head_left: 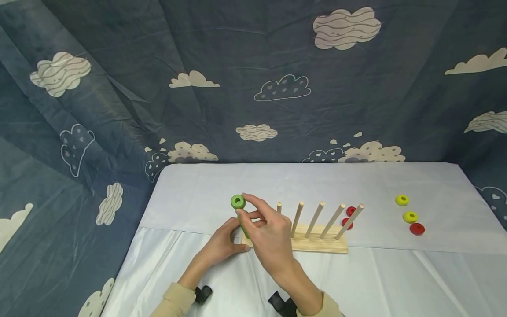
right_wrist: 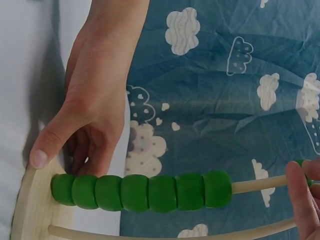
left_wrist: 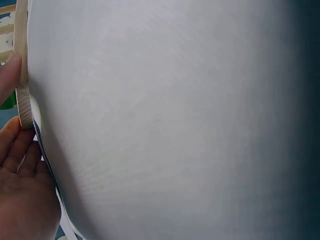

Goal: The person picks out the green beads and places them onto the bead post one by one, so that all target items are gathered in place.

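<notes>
A wooden base (head_left: pixel 321 247) with several upright pegs stands on the white table. My left hand (head_left: pixel 223 246) grips its left end, thumb at the front edge; the left wrist view shows fingers and thumb around that end too. On the leftmost peg sits a stack of several green beads (right_wrist: pixel 162 193), with bare peg above them. My right hand (head_left: pixel 274 235) pinches another green bead (head_left: pixel 234 204) between thumb and fingers near that peg's top, its hole visible in the head view. That bead is mostly hidden by the fingers in the right wrist view.
Two red beads (head_left: pixel 350 211) lie behind the rightmost peg (head_left: pixel 350 221). Farther right on the table are two yellow beads (head_left: pixel 410 217) and one red bead (head_left: pixel 417 229). A dark cloth (head_left: pixel 277 119) with cloud prints hangs behind the table.
</notes>
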A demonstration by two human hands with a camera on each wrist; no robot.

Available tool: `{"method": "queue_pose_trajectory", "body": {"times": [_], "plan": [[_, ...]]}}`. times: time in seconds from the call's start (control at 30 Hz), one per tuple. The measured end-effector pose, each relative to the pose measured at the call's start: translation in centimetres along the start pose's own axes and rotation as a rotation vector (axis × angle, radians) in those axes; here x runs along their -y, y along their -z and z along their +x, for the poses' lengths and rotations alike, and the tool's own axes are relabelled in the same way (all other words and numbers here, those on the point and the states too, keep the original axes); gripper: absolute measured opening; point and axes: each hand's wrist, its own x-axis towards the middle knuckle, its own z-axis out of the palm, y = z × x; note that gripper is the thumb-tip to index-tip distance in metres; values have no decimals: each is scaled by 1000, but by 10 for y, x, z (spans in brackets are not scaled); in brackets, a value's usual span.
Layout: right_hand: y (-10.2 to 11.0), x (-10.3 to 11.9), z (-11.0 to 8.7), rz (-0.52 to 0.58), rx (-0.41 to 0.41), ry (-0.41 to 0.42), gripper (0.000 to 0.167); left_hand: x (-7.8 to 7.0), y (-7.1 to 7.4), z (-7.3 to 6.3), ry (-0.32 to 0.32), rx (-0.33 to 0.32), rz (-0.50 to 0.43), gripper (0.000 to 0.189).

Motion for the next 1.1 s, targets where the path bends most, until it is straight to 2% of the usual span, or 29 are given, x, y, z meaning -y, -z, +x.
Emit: {"method": "queue_pose_trajectory", "body": {"times": [0.2, 0.43, 0.57, 0.77, 1.1], "plan": [[0, -1, -1, -32, 12, 15, 35, -3, 1, 0, -18, -12, -2, 78], [1, -1, -3, 8, 9, 48, 38, -4, 1, -1, -20, -5, -15, 76], [5, 1, -8, 63, 37, 33, 38, -3, 2, -1, -18, -4, -23, 73], [14, 0, -22, 122, 98, -2, 36, -1, 2, -1, 5, -2, -17, 76], [36, -19, -54, 101, 171, -59, 42, 1, -2, -3, 37, -11, 16, 76]]}}
